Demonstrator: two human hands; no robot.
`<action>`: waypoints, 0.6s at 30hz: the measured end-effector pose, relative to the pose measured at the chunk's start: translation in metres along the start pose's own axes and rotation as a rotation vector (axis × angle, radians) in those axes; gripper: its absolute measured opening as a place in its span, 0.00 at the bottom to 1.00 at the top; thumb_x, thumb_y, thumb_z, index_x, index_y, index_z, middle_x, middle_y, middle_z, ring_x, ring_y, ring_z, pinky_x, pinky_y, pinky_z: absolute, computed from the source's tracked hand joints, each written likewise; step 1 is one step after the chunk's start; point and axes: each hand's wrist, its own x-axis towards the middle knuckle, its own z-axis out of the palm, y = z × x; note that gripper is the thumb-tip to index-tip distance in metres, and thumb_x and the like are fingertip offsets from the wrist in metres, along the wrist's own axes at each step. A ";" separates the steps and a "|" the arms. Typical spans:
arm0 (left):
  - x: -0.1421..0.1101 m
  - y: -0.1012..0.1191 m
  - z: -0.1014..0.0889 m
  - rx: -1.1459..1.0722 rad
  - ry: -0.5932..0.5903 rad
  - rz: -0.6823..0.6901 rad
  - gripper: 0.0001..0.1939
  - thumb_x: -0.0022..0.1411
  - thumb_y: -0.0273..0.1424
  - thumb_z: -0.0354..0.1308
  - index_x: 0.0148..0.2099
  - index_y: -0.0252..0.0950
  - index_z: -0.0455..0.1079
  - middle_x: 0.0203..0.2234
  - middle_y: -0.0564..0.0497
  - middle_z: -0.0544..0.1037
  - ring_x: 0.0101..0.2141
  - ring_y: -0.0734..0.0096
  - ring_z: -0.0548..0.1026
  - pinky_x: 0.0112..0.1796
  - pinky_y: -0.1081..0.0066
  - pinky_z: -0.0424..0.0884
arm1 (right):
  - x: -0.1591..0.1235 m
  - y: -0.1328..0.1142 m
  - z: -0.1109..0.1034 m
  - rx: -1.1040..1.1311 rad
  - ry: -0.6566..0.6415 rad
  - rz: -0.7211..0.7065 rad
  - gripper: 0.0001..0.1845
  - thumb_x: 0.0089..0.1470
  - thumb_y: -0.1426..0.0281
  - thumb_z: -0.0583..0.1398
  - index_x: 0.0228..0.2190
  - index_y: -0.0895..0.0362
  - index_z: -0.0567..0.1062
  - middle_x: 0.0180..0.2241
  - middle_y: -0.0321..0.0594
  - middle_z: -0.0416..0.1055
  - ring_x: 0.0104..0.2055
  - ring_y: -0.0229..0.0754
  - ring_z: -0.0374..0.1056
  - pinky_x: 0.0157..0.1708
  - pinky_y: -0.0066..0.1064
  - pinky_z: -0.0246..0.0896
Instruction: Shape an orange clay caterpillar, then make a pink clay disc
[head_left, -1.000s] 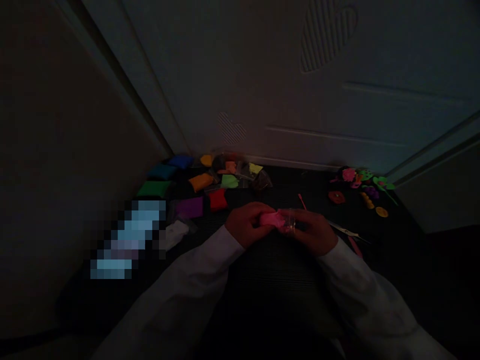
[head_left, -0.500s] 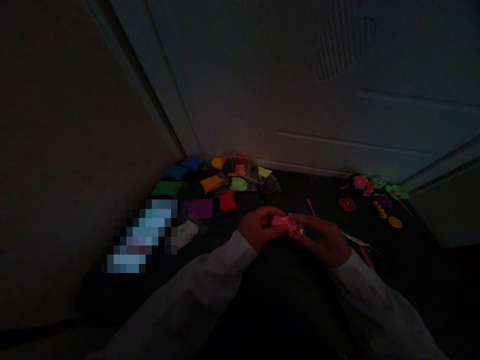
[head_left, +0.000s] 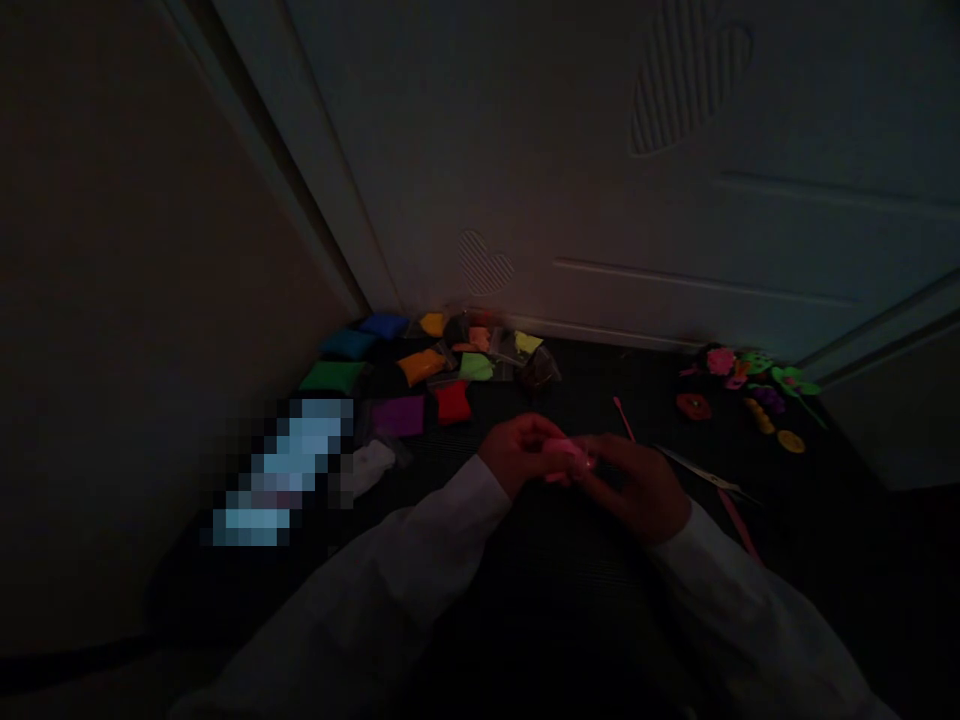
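A small bag of pink modelling clay (head_left: 564,456) is between my two hands, over the middle of the dark table. My left hand (head_left: 519,453) is closed on its left side, thumb in front and fingers behind. My right hand (head_left: 637,485) pinches its right end, where a bright glint shows on the clear plastic. The light is dim, so the fingertips are hard to make out. Just beyond my right hand lies a thin pink modelling tool (head_left: 622,417). Beside that hand are scissors (head_left: 705,472) and a reddish stick-like tool (head_left: 739,525).
Bags of clay in several colours, such as purple (head_left: 399,415), red (head_left: 453,402) and green (head_left: 334,377), lie at the back left. A lit, blurred-out screen (head_left: 289,470) is at the left. Clay flowers (head_left: 721,362) and a yellow disc (head_left: 790,441) sit at the back right, before a white panel (head_left: 600,200).
My right hand has moved slightly left, closer to my left hand. The clear plastic end of the pink bag is now more covered by the fingers.
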 end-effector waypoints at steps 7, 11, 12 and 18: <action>0.002 -0.005 0.001 -0.105 -0.021 -0.024 0.16 0.37 0.27 0.65 0.29 0.32 0.62 0.19 0.55 0.73 0.17 0.74 0.72 0.20 0.73 0.69 | 0.000 -0.003 0.004 0.022 0.000 0.045 0.10 0.49 0.69 0.55 0.35 0.58 0.70 0.31 0.39 0.71 0.33 0.35 0.66 0.33 0.26 0.61; 0.002 -0.007 0.002 -0.131 -0.020 -0.037 0.17 0.37 0.29 0.65 0.29 0.32 0.61 0.19 0.55 0.72 0.17 0.74 0.71 0.18 0.73 0.70 | 0.002 -0.005 0.005 0.048 -0.015 0.082 0.08 0.48 0.69 0.55 0.32 0.58 0.70 0.30 0.39 0.70 0.32 0.36 0.66 0.32 0.26 0.60; 0.002 -0.006 0.002 -0.132 -0.015 -0.043 0.17 0.37 0.29 0.66 0.28 0.32 0.61 0.19 0.56 0.72 0.17 0.75 0.71 0.18 0.73 0.70 | 0.002 -0.006 0.006 0.055 -0.010 0.085 0.08 0.48 0.69 0.55 0.32 0.58 0.70 0.29 0.38 0.70 0.31 0.35 0.66 0.32 0.26 0.60; 0.002 -0.001 0.002 -0.080 -0.013 -0.024 0.16 0.39 0.30 0.64 0.30 0.31 0.62 0.21 0.56 0.71 0.17 0.77 0.70 0.17 0.75 0.69 | 0.005 -0.012 0.007 0.065 0.028 0.153 0.07 0.48 0.69 0.54 0.27 0.59 0.70 0.25 0.38 0.68 0.27 0.35 0.64 0.29 0.26 0.58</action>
